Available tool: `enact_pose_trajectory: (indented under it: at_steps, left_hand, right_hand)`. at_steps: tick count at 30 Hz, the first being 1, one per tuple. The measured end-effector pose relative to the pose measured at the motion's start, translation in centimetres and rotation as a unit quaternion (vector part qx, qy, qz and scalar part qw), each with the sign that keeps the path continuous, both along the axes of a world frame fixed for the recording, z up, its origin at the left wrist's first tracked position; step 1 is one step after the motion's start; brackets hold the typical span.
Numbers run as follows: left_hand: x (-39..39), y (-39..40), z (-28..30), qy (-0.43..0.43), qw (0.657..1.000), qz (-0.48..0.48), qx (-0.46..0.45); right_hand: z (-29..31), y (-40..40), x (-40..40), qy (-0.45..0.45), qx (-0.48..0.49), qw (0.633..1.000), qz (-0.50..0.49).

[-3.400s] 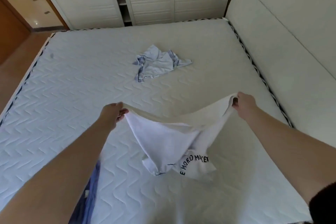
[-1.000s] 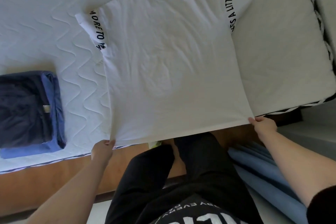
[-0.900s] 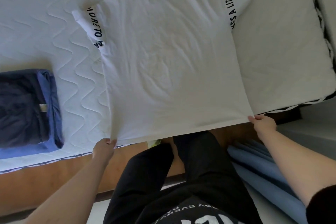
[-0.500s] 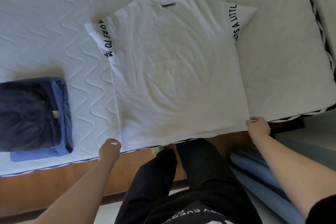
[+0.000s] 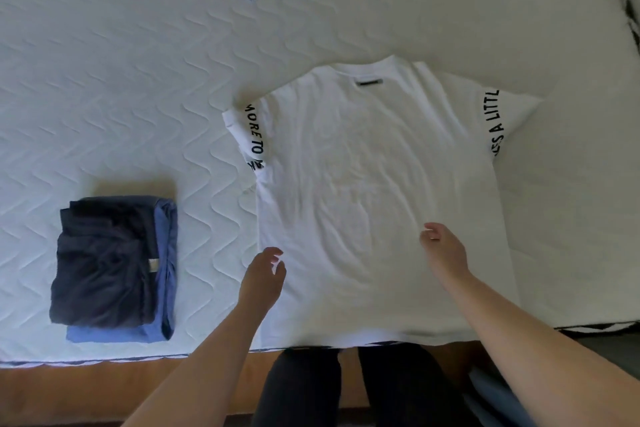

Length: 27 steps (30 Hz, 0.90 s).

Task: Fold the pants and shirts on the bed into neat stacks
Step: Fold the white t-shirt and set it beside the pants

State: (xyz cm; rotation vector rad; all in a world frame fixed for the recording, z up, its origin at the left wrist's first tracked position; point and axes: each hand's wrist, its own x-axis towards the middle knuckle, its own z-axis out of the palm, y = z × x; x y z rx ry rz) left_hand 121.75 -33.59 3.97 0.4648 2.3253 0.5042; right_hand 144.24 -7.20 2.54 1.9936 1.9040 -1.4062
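Shirt: white cotton T-shirt with black sleeve lettering (image 5: 377,204) lay flat, near right of the bed
Hands: left hand (image 5: 262,276) and right hand (image 5: 444,252) hovered loose, gripping nothing
Surface: white quilted mattress (image 5: 121,80); folded navy and blue pants stack (image 5: 114,267) sat near left

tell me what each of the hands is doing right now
Left hand: open, fingers loosely curled, holding nothing, over the left edge of the flat white cotton t-shirt.
Right hand: open, holding nothing, over the shirt.
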Motion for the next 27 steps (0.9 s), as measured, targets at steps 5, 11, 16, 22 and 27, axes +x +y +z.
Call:
enact_pose_trajectory:
  at_steps: [5,11,16,22,27]
  left_hand:
    - [-3.9,3.6,-2.9,0.014,0.999,-0.025,0.029]
    - [-11.7,6.8,-4.5,0.07,0.992,-0.052,0.09]
    - [-18.6,9.6,-5.5,0.12,0.986,0.0,0.119]
    - [-27.4,12.8,-7.2,0.09,0.995,0.038,-0.002]
    - [-32.5,14.7,-7.6,0.086,0.99,-0.105,-0.044]
  right_hand:
    - [-3.2,1.5,-6.6,0.009,-0.001,0.997,0.078]
    - [-5.5,3.5,-17.1,-0.005,0.067,0.962,0.266]
    - [-5.8,4.6,-26.5,0.01,0.097,0.92,0.378]
    - [-6.5,4.9,-33.8,0.017,0.087,0.891,0.446]
    - [-8.2,5.6,-36.6,-0.043,0.112,0.867,0.484]
